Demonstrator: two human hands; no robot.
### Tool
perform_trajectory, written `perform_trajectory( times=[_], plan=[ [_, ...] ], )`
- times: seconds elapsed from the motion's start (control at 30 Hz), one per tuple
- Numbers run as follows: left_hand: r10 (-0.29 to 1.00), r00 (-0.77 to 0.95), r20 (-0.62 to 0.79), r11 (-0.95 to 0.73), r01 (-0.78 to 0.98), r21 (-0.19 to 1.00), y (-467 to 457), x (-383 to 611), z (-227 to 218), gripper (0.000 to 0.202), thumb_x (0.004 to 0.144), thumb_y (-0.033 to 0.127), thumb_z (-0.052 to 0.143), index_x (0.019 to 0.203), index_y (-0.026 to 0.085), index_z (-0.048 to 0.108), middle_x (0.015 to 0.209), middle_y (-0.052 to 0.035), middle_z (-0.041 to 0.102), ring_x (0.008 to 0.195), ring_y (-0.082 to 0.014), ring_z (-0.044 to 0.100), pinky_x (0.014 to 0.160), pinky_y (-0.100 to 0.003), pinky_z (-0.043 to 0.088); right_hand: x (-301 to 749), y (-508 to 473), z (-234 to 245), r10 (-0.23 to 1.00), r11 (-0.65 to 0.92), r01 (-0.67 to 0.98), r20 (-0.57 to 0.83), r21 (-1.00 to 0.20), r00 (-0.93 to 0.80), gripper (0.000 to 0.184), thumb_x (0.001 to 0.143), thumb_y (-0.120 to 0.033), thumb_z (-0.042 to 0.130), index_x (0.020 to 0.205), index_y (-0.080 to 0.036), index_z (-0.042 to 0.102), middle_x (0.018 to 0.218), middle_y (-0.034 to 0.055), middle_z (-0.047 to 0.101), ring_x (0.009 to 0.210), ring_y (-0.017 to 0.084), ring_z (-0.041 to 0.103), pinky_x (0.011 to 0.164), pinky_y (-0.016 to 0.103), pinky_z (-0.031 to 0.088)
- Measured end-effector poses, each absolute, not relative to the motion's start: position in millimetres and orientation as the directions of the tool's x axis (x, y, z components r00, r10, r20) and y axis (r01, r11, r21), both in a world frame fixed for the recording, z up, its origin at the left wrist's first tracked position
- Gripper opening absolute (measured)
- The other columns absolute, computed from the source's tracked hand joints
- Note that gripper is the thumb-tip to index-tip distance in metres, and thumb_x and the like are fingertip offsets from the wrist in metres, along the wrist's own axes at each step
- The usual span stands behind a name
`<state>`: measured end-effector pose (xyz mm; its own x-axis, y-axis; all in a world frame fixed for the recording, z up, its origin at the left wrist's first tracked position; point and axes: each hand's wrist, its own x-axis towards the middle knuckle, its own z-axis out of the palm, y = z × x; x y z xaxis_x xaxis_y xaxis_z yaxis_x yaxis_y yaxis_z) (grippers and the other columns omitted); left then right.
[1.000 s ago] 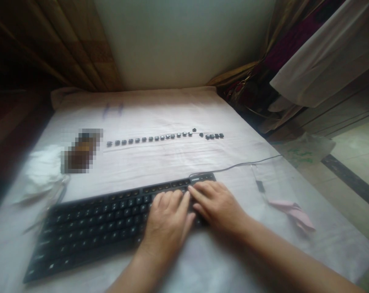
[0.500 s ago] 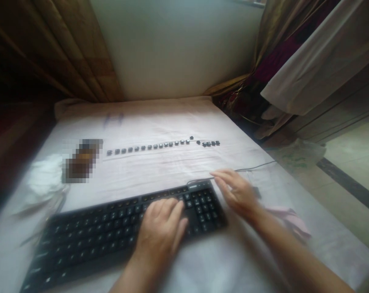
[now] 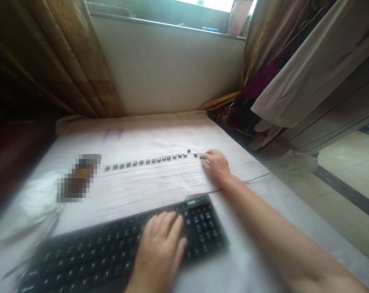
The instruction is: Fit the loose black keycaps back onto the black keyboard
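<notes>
A black keyboard (image 3: 117, 244) lies on the white sheet in front of me, with its number pad at the right end. My left hand (image 3: 161, 248) rests on it, right of the middle, with fingers stretched out and lying flat over the keys. Farther back, a row of small black keycaps (image 3: 141, 162) runs across the sheet. My right hand (image 3: 216, 162) is at the right end of that row, fingers bent, with a dark keycap (image 3: 202, 157) at the fingertips. It hides the keycaps at that end. One keycap (image 3: 188, 151) sits slightly behind the row.
The keyboard's cable (image 3: 258, 178) trails right to the bed's edge. On the left are a blurred-out brown item (image 3: 79, 179) and a crumpled white cloth (image 3: 39, 195). Curtains (image 3: 71, 57) hang at the back; a plastic bag (image 3: 297, 162) lies on the floor at right.
My right hand has moved from beside the keyboard's number pad, away from me, to the right end of the keycap row. My left hand stays on the keyboard. The view has tilted up.
</notes>
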<state>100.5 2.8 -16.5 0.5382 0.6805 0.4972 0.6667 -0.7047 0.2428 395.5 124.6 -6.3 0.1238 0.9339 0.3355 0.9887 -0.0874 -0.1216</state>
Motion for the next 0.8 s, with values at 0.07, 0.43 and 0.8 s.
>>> perform_trajectory(
  times=[0.07,0.43,0.8],
  plan=[
    [0.666,0.559,0.495,-0.717,0.662,0.217,4,99,-15,0.034,0.093,0.026,0.050,0.123,0.021,0.064,0.123,-0.0059,0.067,0.112,-0.0250,0.059,0.098,-0.044,0.047,394,135,-5,0.940,-0.099,0.990,0.317,-0.098,0.126,0.025,0.086,-0.021,0.057,0.104,-0.018,0.075,0.108,0.0127,0.067,0.098,0.027,0.057,0.085,0.039,0.045],
    [0.662,0.565,0.492,-0.723,0.654,0.221,5,99,-17,0.035,0.092,0.025,0.049,0.124,0.021,0.063,0.122,-0.0064,0.066,0.112,-0.0247,0.058,0.098,-0.043,0.047,395,145,-7,0.953,-0.121,0.989,0.268,-0.087,0.140,0.018,0.084,-0.020,0.060,0.090,-0.017,0.077,0.112,0.0134,0.067,0.104,0.029,0.055,0.087,0.038,0.041],
    [0.718,0.517,0.465,-0.679,0.668,0.305,0,104,-15,0.034,0.093,0.024,0.049,0.123,0.020,0.064,0.124,-0.0076,0.065,0.115,-0.0265,0.056,0.102,-0.046,0.044,365,53,-2,0.946,-0.096,0.916,0.250,-0.391,0.206,0.019,0.083,-0.024,0.059,0.096,-0.020,0.072,0.085,0.0022,0.075,0.068,0.016,0.067,0.070,0.028,0.051]
  ],
)
